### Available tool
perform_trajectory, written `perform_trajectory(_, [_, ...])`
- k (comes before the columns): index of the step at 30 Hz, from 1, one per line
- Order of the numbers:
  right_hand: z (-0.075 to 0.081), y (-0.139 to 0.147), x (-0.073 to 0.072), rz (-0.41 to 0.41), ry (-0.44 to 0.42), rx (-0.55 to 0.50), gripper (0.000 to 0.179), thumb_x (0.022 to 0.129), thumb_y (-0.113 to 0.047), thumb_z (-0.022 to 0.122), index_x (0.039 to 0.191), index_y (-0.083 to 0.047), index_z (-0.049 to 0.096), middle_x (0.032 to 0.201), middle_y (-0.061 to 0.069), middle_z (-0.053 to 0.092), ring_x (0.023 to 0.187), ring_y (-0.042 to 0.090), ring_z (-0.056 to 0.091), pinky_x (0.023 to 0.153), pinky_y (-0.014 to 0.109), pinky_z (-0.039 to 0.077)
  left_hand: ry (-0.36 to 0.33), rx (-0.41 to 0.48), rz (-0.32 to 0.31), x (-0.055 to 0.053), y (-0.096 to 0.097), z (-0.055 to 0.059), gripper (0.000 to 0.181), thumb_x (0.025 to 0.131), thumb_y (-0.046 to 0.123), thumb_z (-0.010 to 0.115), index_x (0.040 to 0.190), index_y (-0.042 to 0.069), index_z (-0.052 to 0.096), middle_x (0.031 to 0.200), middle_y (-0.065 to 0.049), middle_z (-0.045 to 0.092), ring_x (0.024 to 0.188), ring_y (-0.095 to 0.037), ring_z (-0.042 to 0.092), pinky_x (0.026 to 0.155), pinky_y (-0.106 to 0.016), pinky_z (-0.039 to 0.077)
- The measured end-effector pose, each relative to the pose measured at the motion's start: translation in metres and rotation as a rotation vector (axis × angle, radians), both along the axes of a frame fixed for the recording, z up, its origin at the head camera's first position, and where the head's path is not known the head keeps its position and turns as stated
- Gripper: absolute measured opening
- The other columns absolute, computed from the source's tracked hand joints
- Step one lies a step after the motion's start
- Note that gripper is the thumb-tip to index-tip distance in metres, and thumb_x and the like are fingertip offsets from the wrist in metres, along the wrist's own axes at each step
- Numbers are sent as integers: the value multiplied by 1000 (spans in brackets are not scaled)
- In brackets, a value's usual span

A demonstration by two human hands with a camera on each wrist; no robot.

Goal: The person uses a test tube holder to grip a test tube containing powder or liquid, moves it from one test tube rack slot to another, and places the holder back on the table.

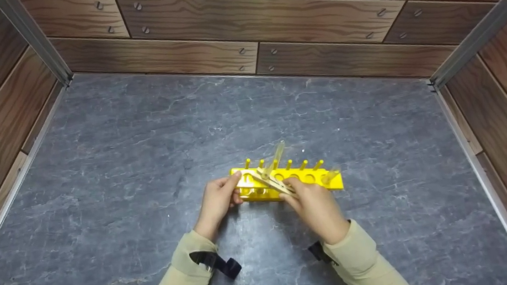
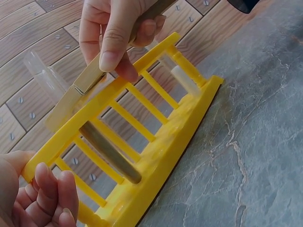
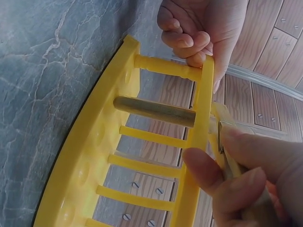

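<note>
Your right grip (image 1: 311, 201) pinches a wooden clamp (image 2: 90, 76); to its left, your left grip (image 1: 217, 198) holds the yellow rack (image 2: 168, 153).

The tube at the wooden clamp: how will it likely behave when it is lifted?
The clear tube should be stiff and might crack if knocked, since it looks like glass or hard plastic. Its brownish contents sit in the lower part, so it may feel bottom-heavy. Being round, it could roll if laid down.

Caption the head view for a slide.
Left hand holds one end of a yellow test-tube rack; right hand grips a wooden test-tube clamp above it.
</note>
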State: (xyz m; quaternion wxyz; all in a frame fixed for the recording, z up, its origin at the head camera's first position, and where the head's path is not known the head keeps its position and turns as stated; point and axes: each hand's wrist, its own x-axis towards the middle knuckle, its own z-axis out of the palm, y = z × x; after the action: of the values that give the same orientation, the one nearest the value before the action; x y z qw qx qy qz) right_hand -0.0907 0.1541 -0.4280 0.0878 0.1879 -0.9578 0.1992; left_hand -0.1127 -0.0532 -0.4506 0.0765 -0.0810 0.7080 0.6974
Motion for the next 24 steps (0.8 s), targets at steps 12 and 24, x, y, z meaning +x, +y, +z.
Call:
perform_trajectory(12, [4,0,1,-5,-19,-10,26,82,-23,71,101,-6,62,70,3,63,52,10,47,49,28,43,-1,10,32,-8,1,-26,42,91,33,60,64,2,57,47,0,51,43,-12,52,44,-24,41])
perform_trajectory(24, [8,1,3,-6,-12,-34,24,83,-20,71,101,-7,63,70,3,63,50,9,45,47,26,41,-7,8,5,0,0,1,39,94,21,57,70,-10,57,47,0,50,43,-10,50,44,-21,39])
